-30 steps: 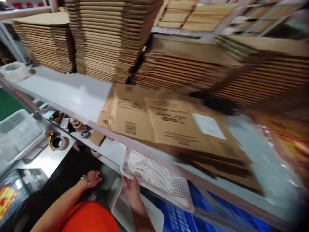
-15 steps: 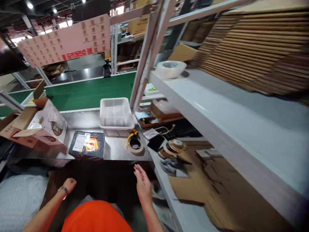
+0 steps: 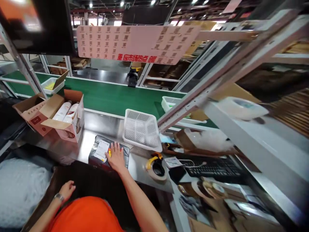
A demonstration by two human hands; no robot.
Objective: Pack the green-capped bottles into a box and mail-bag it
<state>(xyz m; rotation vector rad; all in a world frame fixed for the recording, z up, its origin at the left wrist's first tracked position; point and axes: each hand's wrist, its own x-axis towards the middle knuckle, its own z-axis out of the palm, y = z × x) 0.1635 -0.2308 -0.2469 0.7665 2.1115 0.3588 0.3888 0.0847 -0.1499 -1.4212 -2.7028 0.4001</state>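
Note:
My right hand (image 3: pixel 117 157) lies flat on a black plastic-wrapped parcel (image 3: pixel 96 153) on the metal bench, fingers spread over its right half. A white label (image 3: pixel 101 149) shows on the parcel's left; the yellow-and-red sticker is mostly hidden under my fingers. My left hand (image 3: pixel 67 190) hangs low in front of my body, fingers curled, nothing seen in it, apart from everything on the bench. Just behind the parcel stands a white perforated basket (image 3: pixel 142 129), with nothing visible inside. A tape dispenser (image 3: pixel 155 166) with a yellow part sits to the right.
Open cartons (image 3: pixel 72 129) stand on the left, one holding white bottles. Behind the bench runs a green conveyor (image 3: pixel 106 98) carrying white baskets. To the right are a keyboard (image 3: pixel 212 169), tape rolls (image 3: pixel 207 188) and a grey shelf (image 3: pixel 251 151). Bubble wrap (image 3: pixel 21 193) lies lower left.
My right hand has moved left and forward from beside the bench edge onto the parcel. The view has turned left. The left hand stays low, curled.

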